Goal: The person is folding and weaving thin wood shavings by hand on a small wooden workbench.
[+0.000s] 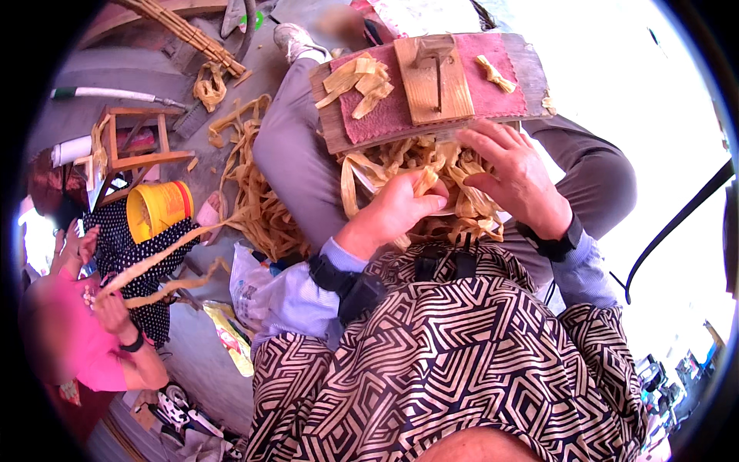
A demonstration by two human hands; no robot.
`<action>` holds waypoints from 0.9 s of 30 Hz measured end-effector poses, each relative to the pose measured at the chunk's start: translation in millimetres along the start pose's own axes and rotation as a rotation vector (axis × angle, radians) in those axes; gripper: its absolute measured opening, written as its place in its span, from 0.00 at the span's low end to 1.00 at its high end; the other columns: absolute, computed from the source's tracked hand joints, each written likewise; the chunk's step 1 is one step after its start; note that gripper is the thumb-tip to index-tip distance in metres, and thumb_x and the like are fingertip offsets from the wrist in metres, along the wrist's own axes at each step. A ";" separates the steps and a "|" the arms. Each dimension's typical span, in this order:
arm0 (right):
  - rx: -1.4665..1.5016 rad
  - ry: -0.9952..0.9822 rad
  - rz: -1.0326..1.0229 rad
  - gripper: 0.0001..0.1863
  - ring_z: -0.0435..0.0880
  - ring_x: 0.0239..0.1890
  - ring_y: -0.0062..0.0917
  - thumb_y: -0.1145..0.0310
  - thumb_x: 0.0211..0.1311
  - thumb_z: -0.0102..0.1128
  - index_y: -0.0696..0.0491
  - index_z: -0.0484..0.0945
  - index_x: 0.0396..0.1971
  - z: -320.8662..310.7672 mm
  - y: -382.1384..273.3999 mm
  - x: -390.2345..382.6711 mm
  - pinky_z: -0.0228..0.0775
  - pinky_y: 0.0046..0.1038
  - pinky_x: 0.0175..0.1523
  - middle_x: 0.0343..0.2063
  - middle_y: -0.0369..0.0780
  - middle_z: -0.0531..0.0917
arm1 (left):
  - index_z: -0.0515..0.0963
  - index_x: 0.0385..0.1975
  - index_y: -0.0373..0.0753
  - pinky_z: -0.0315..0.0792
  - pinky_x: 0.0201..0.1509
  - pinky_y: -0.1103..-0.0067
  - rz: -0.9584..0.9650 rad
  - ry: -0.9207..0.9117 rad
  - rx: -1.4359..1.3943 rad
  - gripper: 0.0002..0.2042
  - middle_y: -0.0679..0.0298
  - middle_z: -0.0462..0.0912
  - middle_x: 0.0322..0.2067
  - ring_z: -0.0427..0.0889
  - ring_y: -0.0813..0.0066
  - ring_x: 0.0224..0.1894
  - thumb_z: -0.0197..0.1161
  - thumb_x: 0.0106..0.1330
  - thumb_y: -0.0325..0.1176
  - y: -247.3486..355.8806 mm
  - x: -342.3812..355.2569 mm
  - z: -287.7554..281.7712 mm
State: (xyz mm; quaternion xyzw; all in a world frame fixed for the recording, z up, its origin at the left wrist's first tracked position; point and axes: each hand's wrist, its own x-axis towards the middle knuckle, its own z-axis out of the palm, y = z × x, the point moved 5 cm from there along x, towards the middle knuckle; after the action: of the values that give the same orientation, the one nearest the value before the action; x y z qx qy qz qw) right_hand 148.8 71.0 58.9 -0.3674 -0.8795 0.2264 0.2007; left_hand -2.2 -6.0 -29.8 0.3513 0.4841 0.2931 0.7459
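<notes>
My left hand is closed around a tan ribbon-like strip, its thumb pressed against the fingers. Just to the right, my right hand is open, fingers stretched toward the near edge of a wooden board. Below both hands lies a heap of similar loose strips in my lap. On the board a pink cloth lies under a wooden block with a thin dark upright piece on it. A folded bundle of strips rests on the cloth's left, and a small knotted strip on its right.
At left, a person in pink holds a long strip leading to a floor pile. A yellow bucket, a small wooden stool and a plastic bag are nearby. A bundle of canes lies at far left.
</notes>
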 end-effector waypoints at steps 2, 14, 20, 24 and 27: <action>0.136 -0.001 -0.055 0.25 0.76 0.50 0.38 0.72 0.44 0.68 0.51 0.77 0.48 0.4 -15.8 6.0 0.68 0.38 0.53 0.47 0.41 0.79 | 0.76 0.35 0.36 0.72 0.43 0.81 -0.087 -0.047 0.081 0.05 0.71 0.78 0.32 0.74 0.83 0.37 0.63 0.61 0.26 -0.3 10.1 0.9; 0.406 -0.256 0.195 0.07 0.79 0.20 0.24 0.70 0.60 0.62 0.57 0.79 0.26 17.8 9.7 -17.4 0.70 0.28 0.26 0.17 0.42 0.78 | 0.82 0.35 0.35 0.59 0.21 0.89 0.217 -0.026 0.099 0.11 0.77 0.71 0.18 0.64 0.91 0.19 0.58 0.69 0.36 54.7 18.3 -12.2; 1.562 -0.242 0.643 0.10 0.74 0.26 0.11 0.69 0.69 0.56 0.59 0.83 0.36 11.3 -26.7 -13.2 0.69 0.18 0.32 0.24 0.31 0.80 | 0.80 0.38 0.36 0.54 0.20 0.88 0.273 -0.012 -0.340 0.17 0.77 0.68 0.19 0.61 0.91 0.18 0.52 0.73 0.45 32.5 37.8 23.7; 0.303 0.304 0.384 0.12 0.84 0.22 0.28 0.69 0.64 0.59 0.52 0.82 0.46 12.4 17.4 1.2 0.73 0.29 0.27 0.22 0.44 0.83 | 0.71 0.52 0.40 0.52 0.19 0.91 0.155 -0.127 -0.430 0.13 0.77 0.64 0.20 0.58 0.92 0.17 0.51 0.73 0.39 58.5 12.2 44.5; 0.108 0.263 0.356 0.15 0.83 0.24 0.39 0.71 0.58 0.61 0.45 0.83 0.46 7.6 8.1 2.0 0.73 0.32 0.28 0.23 0.45 0.82 | 0.69 0.54 0.42 0.51 0.19 0.92 0.226 -0.105 -0.491 0.13 0.76 0.65 0.21 0.59 0.92 0.18 0.52 0.73 0.34 45.2 24.1 47.1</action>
State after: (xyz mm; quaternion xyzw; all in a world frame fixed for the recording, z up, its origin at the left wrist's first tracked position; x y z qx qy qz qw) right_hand 148.1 75.6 48.6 -0.5316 -0.7537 0.2553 0.2901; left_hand 45.8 27.6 7.7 0.2263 0.3171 0.4644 0.7953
